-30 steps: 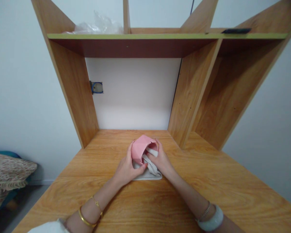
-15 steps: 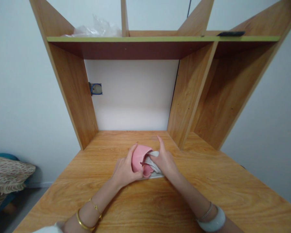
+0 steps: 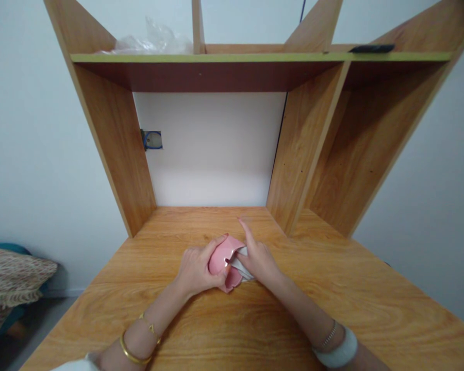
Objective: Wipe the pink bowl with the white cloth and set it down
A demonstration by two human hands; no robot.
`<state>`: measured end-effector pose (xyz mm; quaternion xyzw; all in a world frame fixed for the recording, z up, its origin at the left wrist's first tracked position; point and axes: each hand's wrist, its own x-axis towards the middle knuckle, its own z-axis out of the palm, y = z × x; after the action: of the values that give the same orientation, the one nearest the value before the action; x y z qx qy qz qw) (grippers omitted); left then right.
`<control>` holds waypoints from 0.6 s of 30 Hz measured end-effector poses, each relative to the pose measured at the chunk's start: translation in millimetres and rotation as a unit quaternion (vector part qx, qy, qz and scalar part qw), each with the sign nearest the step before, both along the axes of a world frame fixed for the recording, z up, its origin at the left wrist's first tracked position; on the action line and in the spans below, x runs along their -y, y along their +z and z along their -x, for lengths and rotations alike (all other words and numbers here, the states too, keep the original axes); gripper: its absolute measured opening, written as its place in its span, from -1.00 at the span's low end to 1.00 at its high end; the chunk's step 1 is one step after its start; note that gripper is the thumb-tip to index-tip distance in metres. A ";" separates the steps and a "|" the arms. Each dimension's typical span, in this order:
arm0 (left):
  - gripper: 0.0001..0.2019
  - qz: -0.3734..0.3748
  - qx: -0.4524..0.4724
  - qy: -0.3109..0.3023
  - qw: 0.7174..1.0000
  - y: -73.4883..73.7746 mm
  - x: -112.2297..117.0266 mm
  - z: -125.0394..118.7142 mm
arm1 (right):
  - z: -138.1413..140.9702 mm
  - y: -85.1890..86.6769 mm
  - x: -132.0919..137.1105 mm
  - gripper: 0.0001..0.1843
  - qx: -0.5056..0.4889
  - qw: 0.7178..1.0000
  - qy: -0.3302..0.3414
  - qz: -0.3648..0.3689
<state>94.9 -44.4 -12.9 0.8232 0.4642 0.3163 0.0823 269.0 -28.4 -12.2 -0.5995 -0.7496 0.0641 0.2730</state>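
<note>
A glossy pink bowl (image 3: pixel 218 257) with a notched, wavy rim is tipped on its side above the desk, its mouth turned to the right. Wrapped around its left side are the fingers and thumb of my left hand (image 3: pixel 200 269). My right hand (image 3: pixel 257 261) pinches a white cloth (image 3: pixel 243 268) and presses it into the bowl's mouth, index finger pointing up and away. The cloth's inner part and my right fingertips are hidden by the bowl.
Both forearms rest over a wood-grain desk (image 3: pixel 317 288). Behind it rises a shelf unit (image 3: pixel 216 58) with upright dividers. A clear plastic bag (image 3: pixel 150 42) and a dark flat object (image 3: pixel 372 48) lie on the shelf. A patterned cloth (image 3: pixel 15 278) hangs at far left.
My left hand has turned the bowl, so its mouth faces slightly more downward. My right hand and the cloth have shifted a little left, and less cloth shows below the bowl.
</note>
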 end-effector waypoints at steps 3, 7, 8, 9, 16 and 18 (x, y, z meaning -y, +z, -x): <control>-0.38 0.008 -0.004 0.009 1.000 0.2 -1.2 -0.2 | -3.0 -5.6 -4.9 -0.24 -0.032 0.999 0.007 0.010; -0.36 0.040 0.030 0.037 0.998 -1.3 -5.6 3.2 | -5.0 -13.1 -10.7 -0.24 -0.104 0.994 0.017 0.009; -0.35 0.046 0.037 0.042 0.997 -1.8 -6.6 4.0 | -5.2 -14.7 -11.7 -0.24 -0.117 0.993 0.020 0.011; -0.34 0.052 0.043 0.045 0.997 -2.2 -7.2 4.5 | -5.3 -16.2 -12.6 -0.25 -0.127 0.992 0.021 0.014; -0.14 0.075 0.065 0.029 0.995 -1.3 -2.9 -1.2 | -8.3 -24.0 -20.5 -0.30 -0.214 0.977 0.007 0.021; -0.09 0.081 0.064 0.024 0.994 -2.3 -1.2 -4.5 | -8.7 -25.0 -22.5 -0.32 -0.255 0.967 0.005 0.001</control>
<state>99.4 -43.2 -15.2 0.7803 0.5018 0.3322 0.1704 277.7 -5.9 -37.2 -0.5598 -0.6580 0.2170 0.4545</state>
